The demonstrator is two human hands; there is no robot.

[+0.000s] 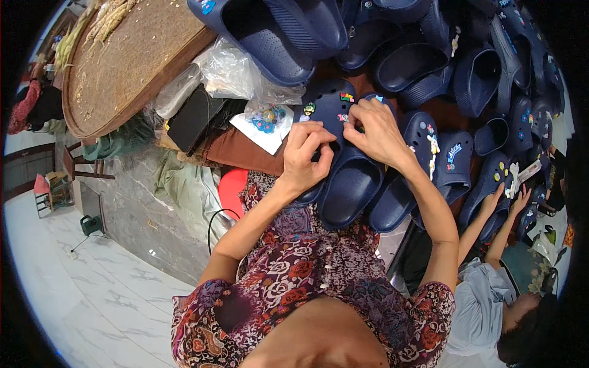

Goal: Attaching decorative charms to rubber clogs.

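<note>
Navy clog [334, 113] lies toe-up at the near edge of the pile of navy clogs [429, 55], just in front of the person's chest. Its perforated upper already carries at least 3 small coloured charms [346, 97]: 1 multicoloured at the top, 1 greenish at the left, 1 pink beside the fingers. Many holes remain bare, so decoration of this upper looks partly done.

Left hand [307, 153]: fingers curled in a pinch against the clog's upper; what sits between the fingertips is hidden, so cannot tell if a charm is held. Right hand [377, 129]: fingers bent and pressing on the same upper near the pink charm, bracing the clog.

To the right, several clogs [451, 159] already bear charms; those at the far edge of the pile appear plain, so judged as work remaining.

Left of the clog: a clear bag of charms [267, 116] on white card, crumpled plastic bags [230, 67], a black box [193, 116], a round woven tray [123, 67].

Lower right: a child's hands [506, 199] reach toward decorated clogs.
</note>
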